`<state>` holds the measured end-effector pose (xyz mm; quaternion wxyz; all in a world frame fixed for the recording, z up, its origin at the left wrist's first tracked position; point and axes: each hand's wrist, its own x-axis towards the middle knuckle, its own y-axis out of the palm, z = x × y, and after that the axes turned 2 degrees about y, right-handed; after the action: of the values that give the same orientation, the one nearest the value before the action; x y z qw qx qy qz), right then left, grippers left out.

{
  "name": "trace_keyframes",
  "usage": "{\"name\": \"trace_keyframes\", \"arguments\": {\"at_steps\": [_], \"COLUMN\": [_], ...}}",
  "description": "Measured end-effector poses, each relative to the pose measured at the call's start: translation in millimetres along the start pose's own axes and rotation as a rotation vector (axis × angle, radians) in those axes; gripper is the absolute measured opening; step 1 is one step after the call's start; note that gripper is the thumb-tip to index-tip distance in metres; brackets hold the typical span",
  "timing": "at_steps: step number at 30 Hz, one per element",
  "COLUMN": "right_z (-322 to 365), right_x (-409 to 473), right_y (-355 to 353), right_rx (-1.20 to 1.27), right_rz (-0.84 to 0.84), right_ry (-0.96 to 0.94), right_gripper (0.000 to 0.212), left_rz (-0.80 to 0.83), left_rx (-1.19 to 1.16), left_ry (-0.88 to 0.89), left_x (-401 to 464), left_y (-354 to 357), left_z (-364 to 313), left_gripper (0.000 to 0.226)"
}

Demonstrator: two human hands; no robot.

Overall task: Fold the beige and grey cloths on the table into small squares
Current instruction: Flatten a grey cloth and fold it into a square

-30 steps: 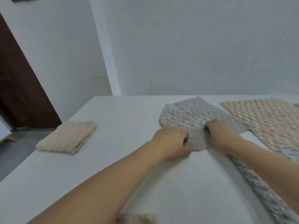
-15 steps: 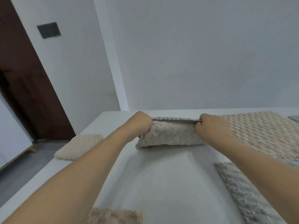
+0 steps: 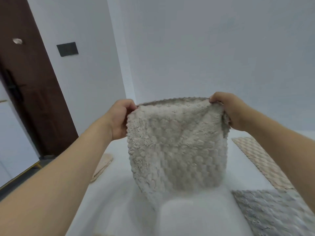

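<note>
Your left hand [image 3: 119, 119] and right hand [image 3: 228, 111] each kept a tight grip, fingers curled, pinching a top corner of the grey cloth [image 3: 177, 145]. You held it above the table [image 3: 122, 198], hanging flat toward you, top edge level from left to right. A folded beige cloth [image 3: 102, 166] lay left; a flat beige cloth [image 3: 260, 160] and another grey cloth [image 3: 272, 212] lay right.
</note>
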<state>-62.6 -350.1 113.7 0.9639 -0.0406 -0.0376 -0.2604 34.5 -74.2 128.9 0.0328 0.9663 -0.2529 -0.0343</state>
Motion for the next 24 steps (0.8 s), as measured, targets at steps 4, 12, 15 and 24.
{"name": "trace_keyframes", "arguments": {"at_steps": [4, 12, 15, 24], "right_z": [-46, -145, -158, -195], "right_x": [38, 99, 115, 112], "right_y": [18, 59, 66, 101], "right_rx": [-0.760, -1.513, -1.531, -1.298], "right_rz": [-0.079, -0.036, -0.130, 0.194], "right_ry": [-0.261, -0.482, -0.506, -0.297], "right_gripper": [0.015, 0.025, 0.023, 0.041], "left_rz": [-0.091, -0.271, -0.347, -0.104], "left_rx": [0.270, 0.622, 0.656, 1.113], "left_ry": [-0.082, -0.070, 0.015, 0.372], "left_x": [38, 115, 139, 156], "left_y": [-16, -51, -54, 16], "left_z": [38, 122, 139, 190], "left_gripper": [0.024, 0.006, 0.006, 0.034]}}
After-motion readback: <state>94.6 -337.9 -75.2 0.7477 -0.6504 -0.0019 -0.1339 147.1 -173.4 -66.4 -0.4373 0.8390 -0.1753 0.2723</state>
